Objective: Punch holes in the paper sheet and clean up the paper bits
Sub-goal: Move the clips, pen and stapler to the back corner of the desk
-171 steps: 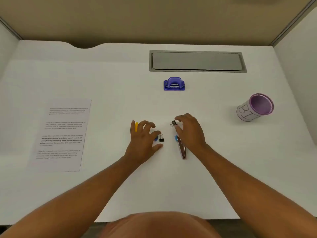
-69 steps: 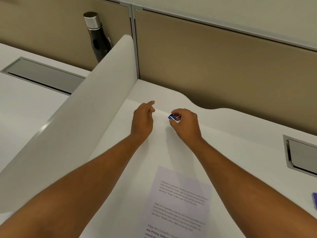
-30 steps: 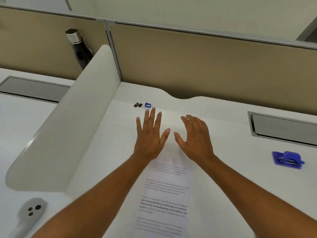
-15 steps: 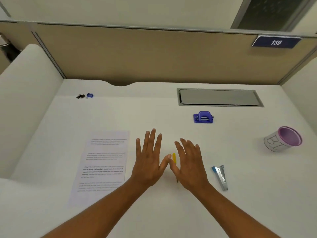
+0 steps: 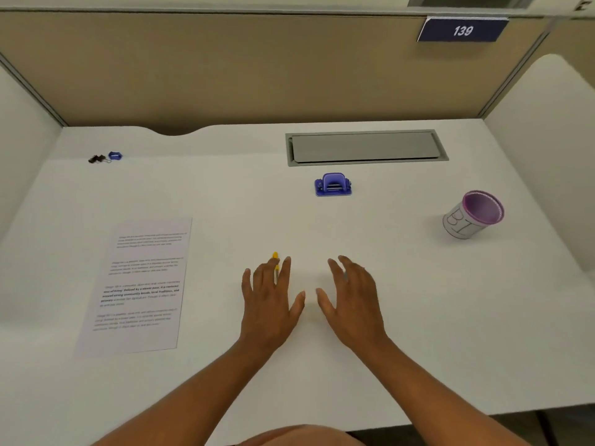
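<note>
**Operator:** Checking hand status: why are both held flat over the desk (image 5: 418,317)?

**Technician:** The left hand (image 5: 269,304) and right hand (image 5: 352,304) are spread, palms down, fingers extended, gripping nothing. This reads as a ready posture before the first pick. A yellow pen (image 5: 275,259) lies partly under the left fingers (image 5: 285,272); whether they touch it cannot be determined.

**Operator:** Location of the work items relative to the hands?

**Technician:** The paper sheet (image 5: 138,284) lies flat to the left, well apart from the left hand, unpunched as far as can be seen. The purple hole punch (image 5: 333,185) stands beyond the hands, near the grey cable hatch (image 5: 363,146). The purple-lined cup (image 5: 473,215) sits far right, probably intended for paper bits. Binder clips (image 5: 104,157) occupy the far-left corner, clear of the work zone.
</note>
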Demonstrator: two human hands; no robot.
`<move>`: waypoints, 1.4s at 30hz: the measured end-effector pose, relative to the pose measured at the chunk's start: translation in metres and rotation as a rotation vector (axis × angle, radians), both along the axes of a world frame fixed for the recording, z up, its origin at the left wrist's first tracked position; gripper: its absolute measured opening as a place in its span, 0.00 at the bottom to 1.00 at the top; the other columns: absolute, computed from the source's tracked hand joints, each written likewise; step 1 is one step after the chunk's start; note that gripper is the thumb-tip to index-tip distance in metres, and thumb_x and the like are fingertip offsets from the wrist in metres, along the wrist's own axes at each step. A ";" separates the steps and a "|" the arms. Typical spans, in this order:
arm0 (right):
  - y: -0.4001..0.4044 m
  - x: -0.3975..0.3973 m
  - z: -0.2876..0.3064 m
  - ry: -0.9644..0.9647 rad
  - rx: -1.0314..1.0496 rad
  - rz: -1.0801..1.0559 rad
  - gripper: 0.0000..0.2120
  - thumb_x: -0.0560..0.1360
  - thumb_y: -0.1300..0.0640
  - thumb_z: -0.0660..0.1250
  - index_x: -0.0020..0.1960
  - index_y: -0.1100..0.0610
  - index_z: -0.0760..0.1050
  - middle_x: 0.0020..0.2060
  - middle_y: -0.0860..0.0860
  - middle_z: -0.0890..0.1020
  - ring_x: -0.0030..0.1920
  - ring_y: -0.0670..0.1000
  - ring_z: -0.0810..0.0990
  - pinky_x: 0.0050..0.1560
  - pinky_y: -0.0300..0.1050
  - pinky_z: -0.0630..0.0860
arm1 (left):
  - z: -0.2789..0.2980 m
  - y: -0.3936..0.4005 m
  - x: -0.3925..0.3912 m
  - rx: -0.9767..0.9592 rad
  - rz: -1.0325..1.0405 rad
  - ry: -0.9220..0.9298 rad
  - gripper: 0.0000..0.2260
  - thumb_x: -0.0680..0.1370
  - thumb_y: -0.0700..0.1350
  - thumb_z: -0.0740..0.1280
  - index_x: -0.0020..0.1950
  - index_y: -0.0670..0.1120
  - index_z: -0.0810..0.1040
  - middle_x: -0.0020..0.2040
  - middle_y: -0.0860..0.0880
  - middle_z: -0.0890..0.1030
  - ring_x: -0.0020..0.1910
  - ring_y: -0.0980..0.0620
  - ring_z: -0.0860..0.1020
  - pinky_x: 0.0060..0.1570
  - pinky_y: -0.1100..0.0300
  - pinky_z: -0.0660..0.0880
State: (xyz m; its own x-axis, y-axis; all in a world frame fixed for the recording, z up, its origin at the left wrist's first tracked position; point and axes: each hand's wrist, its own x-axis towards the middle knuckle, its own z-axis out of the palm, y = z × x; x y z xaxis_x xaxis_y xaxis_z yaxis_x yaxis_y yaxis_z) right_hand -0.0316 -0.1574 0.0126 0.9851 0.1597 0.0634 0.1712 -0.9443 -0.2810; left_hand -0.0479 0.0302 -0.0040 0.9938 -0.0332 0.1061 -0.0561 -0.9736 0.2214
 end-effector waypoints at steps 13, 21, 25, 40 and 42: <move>-0.030 0.016 -0.018 0.242 0.427 -0.412 0.32 0.73 0.52 0.79 0.71 0.58 0.71 0.59 0.53 0.77 0.59 0.55 0.77 0.58 0.47 0.74 | 0.001 0.002 0.022 -0.223 0.285 0.275 0.14 0.83 0.52 0.68 0.50 0.41 0.82 0.47 0.42 0.80 0.48 0.41 0.79 0.48 0.48 0.75; -0.028 0.023 -0.014 0.158 0.539 -0.461 0.12 0.72 0.63 0.76 0.55 0.57 0.81 0.41 0.48 0.83 0.42 0.54 0.82 0.47 0.52 0.81 | 0.019 0.005 0.034 -0.299 0.350 0.343 0.11 0.79 0.44 0.67 0.38 0.41 0.80 0.35 0.46 0.79 0.36 0.45 0.76 0.37 0.52 0.73; -0.008 0.030 0.001 0.106 0.634 -0.407 0.11 0.71 0.61 0.79 0.50 0.54 0.81 0.38 0.46 0.84 0.40 0.52 0.83 0.46 0.52 0.83 | 0.031 0.013 0.034 -0.593 0.481 0.263 0.06 0.74 0.43 0.72 0.38 0.44 0.85 0.35 0.48 0.84 0.36 0.46 0.81 0.37 0.55 0.76; 0.182 0.097 0.036 0.134 0.690 -0.116 0.13 0.72 0.57 0.80 0.51 0.47 0.79 0.39 0.35 0.80 0.42 0.47 0.84 0.48 0.44 0.83 | 0.060 0.174 0.061 -0.732 0.631 -0.004 0.11 0.75 0.43 0.77 0.56 0.43 0.89 0.47 0.49 0.89 0.44 0.54 0.85 0.50 0.60 0.80; 0.224 0.112 0.036 0.151 0.699 -0.064 0.13 0.72 0.57 0.79 0.50 0.46 0.79 0.40 0.36 0.81 0.42 0.45 0.83 0.49 0.46 0.84 | 0.059 0.217 0.074 -0.740 0.680 -0.032 0.11 0.75 0.43 0.77 0.56 0.43 0.89 0.47 0.48 0.89 0.45 0.53 0.85 0.52 0.56 0.82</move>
State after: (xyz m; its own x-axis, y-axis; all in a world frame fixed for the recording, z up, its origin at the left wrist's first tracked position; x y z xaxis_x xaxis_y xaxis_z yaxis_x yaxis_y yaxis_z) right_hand 0.0809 0.0666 0.0485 0.9973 0.0735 -0.0075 0.0336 -0.5419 -0.8398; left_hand 0.0260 0.2477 0.0549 0.7735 0.6254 -0.1025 0.4438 -0.4191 0.7920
